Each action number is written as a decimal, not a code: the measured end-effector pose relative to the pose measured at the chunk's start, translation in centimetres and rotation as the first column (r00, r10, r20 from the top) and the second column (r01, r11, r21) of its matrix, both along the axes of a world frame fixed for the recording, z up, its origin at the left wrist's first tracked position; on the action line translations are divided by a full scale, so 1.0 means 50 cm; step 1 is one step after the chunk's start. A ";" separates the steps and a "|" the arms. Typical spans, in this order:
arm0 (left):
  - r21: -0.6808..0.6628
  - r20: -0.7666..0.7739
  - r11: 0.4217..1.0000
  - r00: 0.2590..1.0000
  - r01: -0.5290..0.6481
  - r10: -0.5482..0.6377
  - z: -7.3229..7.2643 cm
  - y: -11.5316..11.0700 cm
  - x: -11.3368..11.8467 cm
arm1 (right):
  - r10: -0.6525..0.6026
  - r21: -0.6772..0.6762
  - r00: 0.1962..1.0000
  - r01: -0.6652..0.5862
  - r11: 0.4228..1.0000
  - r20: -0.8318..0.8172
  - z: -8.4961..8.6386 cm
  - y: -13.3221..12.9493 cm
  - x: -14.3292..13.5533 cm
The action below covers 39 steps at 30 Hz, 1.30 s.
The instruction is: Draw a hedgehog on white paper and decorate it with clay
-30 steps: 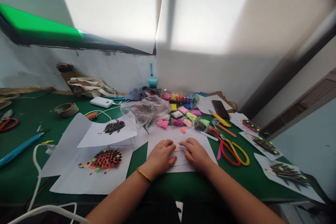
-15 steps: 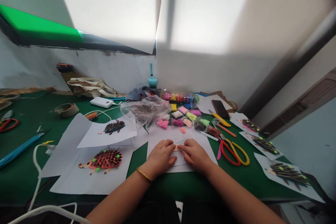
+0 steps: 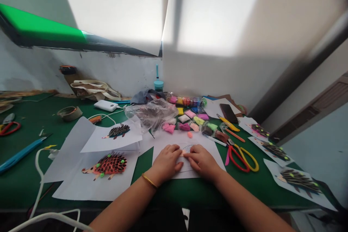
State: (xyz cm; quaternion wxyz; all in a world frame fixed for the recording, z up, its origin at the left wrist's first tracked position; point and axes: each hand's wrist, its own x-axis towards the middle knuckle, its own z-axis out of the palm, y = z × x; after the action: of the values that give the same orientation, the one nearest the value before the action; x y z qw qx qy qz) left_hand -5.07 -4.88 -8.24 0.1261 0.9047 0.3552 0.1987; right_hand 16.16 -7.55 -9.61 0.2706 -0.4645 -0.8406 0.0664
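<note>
A white sheet (image 3: 165, 140) with a drawn outline (image 3: 188, 148) lies in front of me on the green table. Between my hands a small patch of peach clay (image 3: 183, 153) sits on the drawing. My left hand (image 3: 166, 159) rests on the sheet, its fingertips at the left edge of the clay, fingers bent but apart from the thumb. From the right, my right hand (image 3: 201, 158) touches the clay with a fingertip, the other fingers curled. A small orange-pink clay lump (image 3: 189, 135) lies above the hands on the paper.
Bagged coloured clay (image 3: 184, 126) and a plastic bag (image 3: 152, 114) lie behind the sheet. Scissors (image 3: 239, 157), a white pen (image 3: 216, 140) and a phone (image 3: 228, 112) are to the right. Hedgehog pictures (image 3: 112, 166) lie left and right. A white cable (image 3: 38, 166) runs at left.
My right hand's fingers have shifted slightly over the drawing and are a little more curled. My left hand has hardly moved.
</note>
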 end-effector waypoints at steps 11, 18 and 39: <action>0.018 0.046 1.000 0.999 -0.019 0.019 -0.008 0.001 -0.005 | 0.046 0.007 0.999 -0.046 0.999 0.000 0.000 -0.001 0.002; 0.053 -0.010 0.992 0.993 -0.118 0.119 -0.004 -0.004 -0.015 | 0.065 -0.003 0.998 -0.065 0.998 0.022 -0.005 -0.003 0.004; -0.021 -0.099 0.998 0.994 -0.053 0.050 -0.016 0.023 -0.031 | -0.169 -0.211 0.981 0.187 0.960 0.097 0.017 0.037 -0.057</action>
State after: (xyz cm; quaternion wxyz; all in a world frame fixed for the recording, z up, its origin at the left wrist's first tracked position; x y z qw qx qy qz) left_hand -6.63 -3.74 -9.05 0.1140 0.9024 0.3864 0.1528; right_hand 13.31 -5.68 -8.78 0.1895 -0.5674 -0.7929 0.1157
